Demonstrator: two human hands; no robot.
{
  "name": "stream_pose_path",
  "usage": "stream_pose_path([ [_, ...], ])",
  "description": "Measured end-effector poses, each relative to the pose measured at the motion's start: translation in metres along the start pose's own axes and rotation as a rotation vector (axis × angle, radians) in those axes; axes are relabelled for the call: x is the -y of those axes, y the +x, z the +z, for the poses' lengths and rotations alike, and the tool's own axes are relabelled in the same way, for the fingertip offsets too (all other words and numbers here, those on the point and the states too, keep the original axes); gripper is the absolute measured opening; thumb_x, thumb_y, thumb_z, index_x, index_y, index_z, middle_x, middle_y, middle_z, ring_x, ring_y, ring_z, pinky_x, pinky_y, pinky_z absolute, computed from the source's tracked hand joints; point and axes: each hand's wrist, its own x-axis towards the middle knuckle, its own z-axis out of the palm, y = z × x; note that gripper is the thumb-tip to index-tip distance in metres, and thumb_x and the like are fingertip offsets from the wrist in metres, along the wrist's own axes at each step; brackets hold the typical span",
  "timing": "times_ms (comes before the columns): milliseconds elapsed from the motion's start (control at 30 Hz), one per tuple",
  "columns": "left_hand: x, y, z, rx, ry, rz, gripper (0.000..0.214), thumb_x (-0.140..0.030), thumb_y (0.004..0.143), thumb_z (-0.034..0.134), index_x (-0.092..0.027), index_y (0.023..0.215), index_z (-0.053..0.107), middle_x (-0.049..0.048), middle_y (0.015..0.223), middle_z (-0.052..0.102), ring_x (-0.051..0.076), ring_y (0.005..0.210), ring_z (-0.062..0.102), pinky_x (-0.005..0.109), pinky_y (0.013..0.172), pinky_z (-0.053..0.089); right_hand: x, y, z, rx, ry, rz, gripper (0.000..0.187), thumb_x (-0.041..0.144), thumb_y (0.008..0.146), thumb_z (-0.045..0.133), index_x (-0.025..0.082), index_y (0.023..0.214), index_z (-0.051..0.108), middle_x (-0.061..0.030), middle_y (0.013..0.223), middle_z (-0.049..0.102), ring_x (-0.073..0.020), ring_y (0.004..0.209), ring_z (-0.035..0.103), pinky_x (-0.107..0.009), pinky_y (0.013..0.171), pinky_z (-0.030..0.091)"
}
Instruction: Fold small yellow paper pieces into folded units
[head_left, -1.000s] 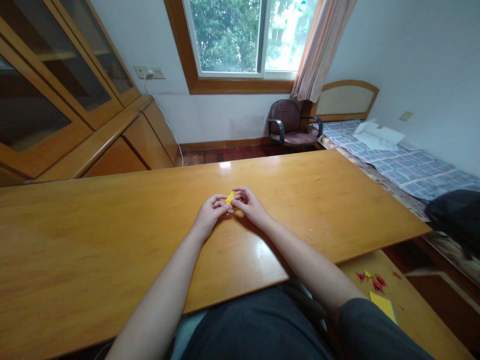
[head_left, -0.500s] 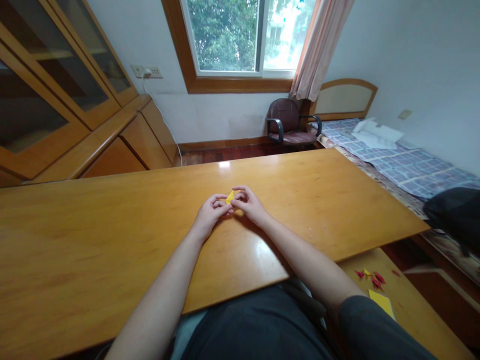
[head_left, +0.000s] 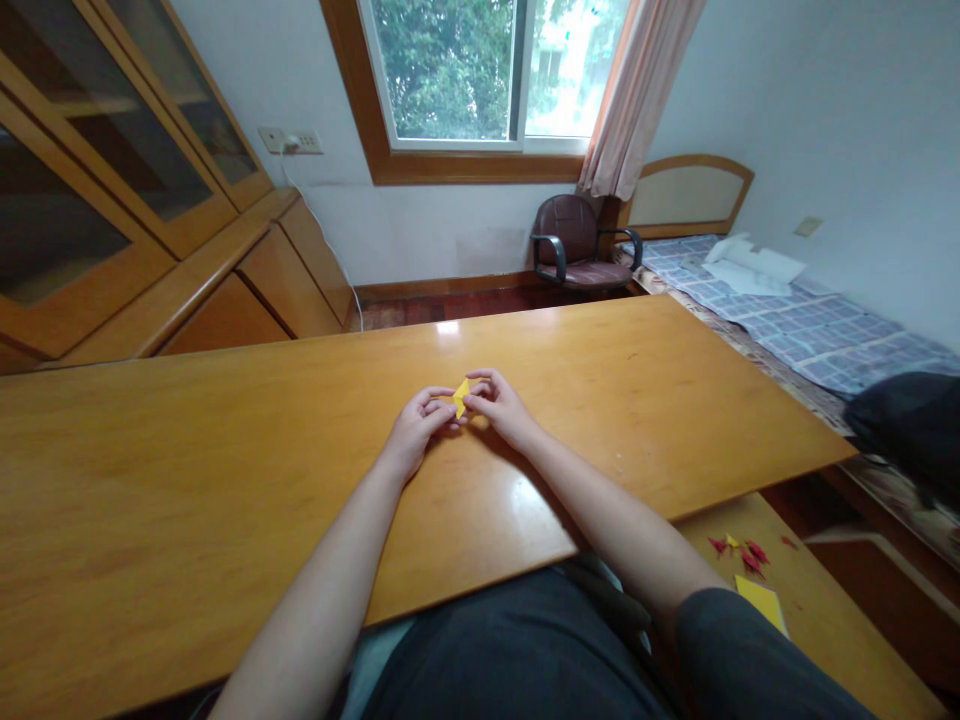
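A small piece of folded yellow paper (head_left: 461,397) is held between my two hands, over the middle of the wooden table (head_left: 225,470). My left hand (head_left: 418,425) pinches its left side between thumb and fingers. On the opposite side, my right hand (head_left: 501,408) grips the paper with thumb and fingertips, the index finger reaching over its upper tip. The paper has pointed corners at top and bottom. Fingers cover parts of its edges, so the finer folds cannot be made out.
On a lower wooden surface at the right lie several small red folded paper pieces (head_left: 752,560), a yellow one (head_left: 732,542) and a stack of yellow paper (head_left: 761,604). Beyond the table stand an armchair (head_left: 570,245), a bed (head_left: 795,315) with a black bag (head_left: 907,430), and a cabinet (head_left: 217,270).
More of the yellow paper shows now, with its lower point uncovered as my left thumb has shifted slightly. Both hands stay in nearly the same place.
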Motion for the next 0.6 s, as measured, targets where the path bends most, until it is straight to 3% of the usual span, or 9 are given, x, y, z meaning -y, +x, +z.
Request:
stream_pose_path([
  [233,-0.0001,-0.0008,0.0024,-0.010,0.015,0.003,0.047,-0.035,0.063,0.082,-0.018,0.099,0.056,-0.0040,0.066,0.064,0.015,0.064,0.067,0.025,0.062,0.052,-0.0005,0.0003,0.0010,0.014,-0.014,-0.003,0.042,0.028,0.072,0.073,0.022,0.107,0.051,0.0058,0.075,0.063,-0.0123,0.069,0.061,-0.028,0.072,0.051],
  [600,0.0002,0.0009,-0.0005,-0.014,-0.009,-0.020,0.044,-0.036,0.066,0.079,-0.017,0.100,0.058,-0.0001,0.073,0.069,0.016,0.066,0.068,0.024,0.061,0.052,0.0009,-0.0021,0.0012,0.042,0.000,-0.006,0.041,0.031,0.075,0.071,0.022,0.108,0.049,0.0048,0.078,0.061,-0.0120,0.067,0.062,-0.029,0.072,0.052],
])
